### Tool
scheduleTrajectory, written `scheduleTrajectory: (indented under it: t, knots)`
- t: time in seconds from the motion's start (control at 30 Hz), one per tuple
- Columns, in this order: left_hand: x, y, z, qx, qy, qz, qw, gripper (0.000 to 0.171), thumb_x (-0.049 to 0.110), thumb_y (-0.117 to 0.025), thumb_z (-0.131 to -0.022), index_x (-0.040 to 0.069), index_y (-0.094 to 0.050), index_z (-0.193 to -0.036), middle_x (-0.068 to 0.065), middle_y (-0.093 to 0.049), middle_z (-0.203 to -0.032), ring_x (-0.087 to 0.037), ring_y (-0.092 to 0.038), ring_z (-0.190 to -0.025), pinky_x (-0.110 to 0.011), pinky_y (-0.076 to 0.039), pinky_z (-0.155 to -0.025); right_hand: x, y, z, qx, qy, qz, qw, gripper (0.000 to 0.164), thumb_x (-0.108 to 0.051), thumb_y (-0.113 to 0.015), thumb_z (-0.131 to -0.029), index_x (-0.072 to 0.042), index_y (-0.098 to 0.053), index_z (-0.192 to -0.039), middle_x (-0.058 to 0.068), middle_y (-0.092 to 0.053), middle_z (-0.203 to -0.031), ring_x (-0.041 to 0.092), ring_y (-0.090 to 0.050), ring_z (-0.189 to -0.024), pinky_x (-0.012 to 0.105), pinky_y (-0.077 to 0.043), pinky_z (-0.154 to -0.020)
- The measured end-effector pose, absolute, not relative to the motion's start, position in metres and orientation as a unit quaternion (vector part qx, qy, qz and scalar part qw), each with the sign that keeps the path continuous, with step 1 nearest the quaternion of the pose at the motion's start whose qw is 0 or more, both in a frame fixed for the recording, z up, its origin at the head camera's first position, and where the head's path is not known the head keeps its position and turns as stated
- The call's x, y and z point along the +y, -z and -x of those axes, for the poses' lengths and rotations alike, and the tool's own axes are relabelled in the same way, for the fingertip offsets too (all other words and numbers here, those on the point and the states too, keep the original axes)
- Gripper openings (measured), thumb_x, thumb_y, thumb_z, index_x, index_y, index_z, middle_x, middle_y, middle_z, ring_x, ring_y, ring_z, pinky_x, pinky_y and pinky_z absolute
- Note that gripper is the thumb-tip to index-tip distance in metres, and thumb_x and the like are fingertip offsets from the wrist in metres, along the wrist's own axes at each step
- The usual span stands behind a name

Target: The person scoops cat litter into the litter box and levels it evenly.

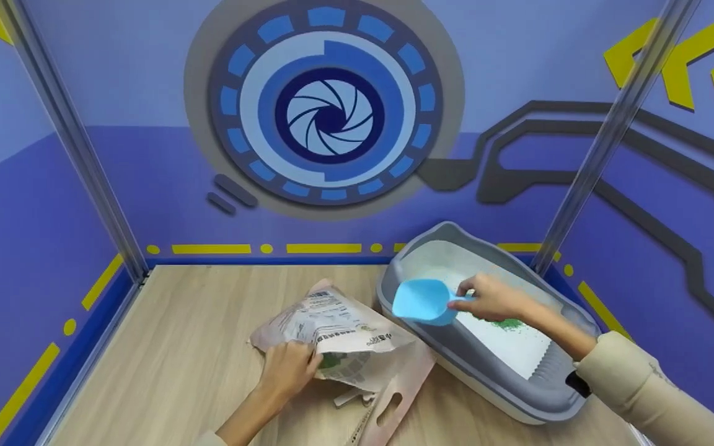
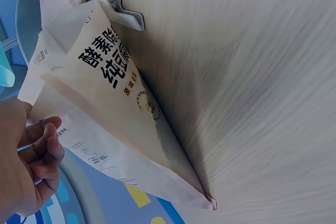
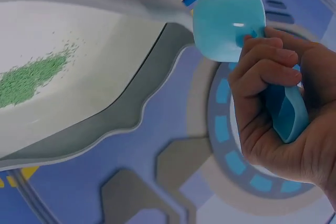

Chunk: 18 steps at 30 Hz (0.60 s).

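My left hand [image 1: 289,368] pinches the edge of a pale pink printed cat litter bag [image 1: 348,325] lying on the table, its mouth gaping towards me. Green pellets show inside the opening. In the left wrist view, the thumb and fingers of the left hand [image 2: 34,156] hold the paper-like rim. My right hand [image 1: 493,298] grips the handle of a light blue scoop [image 1: 422,298], held above the near left rim of a grey litter box [image 1: 481,378]. No pellets show in the scoop's bowl. A small heap of green pellets [image 3: 31,80] lies on the box's white floor.
A white clip [image 2: 126,14] is by the bag's torn-off or folded strip with a handle hole [image 1: 389,409]. The wooden table [image 1: 189,334] extends to the left of the bag. Blue printed walls [image 1: 146,186] with metal corner posts enclose the back and sides.
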<state>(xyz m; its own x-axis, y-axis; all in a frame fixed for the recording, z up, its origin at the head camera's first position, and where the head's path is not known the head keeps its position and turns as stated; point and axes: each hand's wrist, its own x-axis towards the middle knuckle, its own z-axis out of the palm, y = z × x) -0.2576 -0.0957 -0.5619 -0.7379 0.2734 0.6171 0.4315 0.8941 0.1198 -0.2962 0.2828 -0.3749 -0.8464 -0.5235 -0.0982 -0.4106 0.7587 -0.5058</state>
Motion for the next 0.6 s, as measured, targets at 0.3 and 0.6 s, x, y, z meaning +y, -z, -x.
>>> scheduleTrajectory:
  t: [0.3,0.6]
  knots:
    - [-0.094,0.557,0.260,-0.927,0.120,0.169,0.314,0.045,0.023,-0.074,-0.085,0.017,-0.043,-0.052,0.002,-0.051,-0.053,-0.013,-0.037,-0.047,-0.030,-0.029,-0.042,0.259,0.382,0.276,0.902,0.235,0.309,0.188,0.026,-0.028,-0.065,-0.098,-0.004,-0.069,-0.090,-0.010,-0.047,-0.052,-0.001,-0.040,-0.042,0.020,-0.035,-0.044]
    - [-0.092,0.554,0.262,-0.925,0.121,0.149,0.329,0.043,0.024,-0.072,-0.087,0.016,-0.046,-0.052,-0.001,-0.057,-0.053,-0.017,-0.046,-0.044,-0.035,-0.033,-0.040,0.231,0.413,0.265,0.918,0.170,0.263,0.244,0.024,-0.025,-0.067,-0.097,-0.002,-0.070,-0.091,-0.001,-0.057,-0.057,0.005,-0.048,-0.044,0.018,-0.040,-0.046]
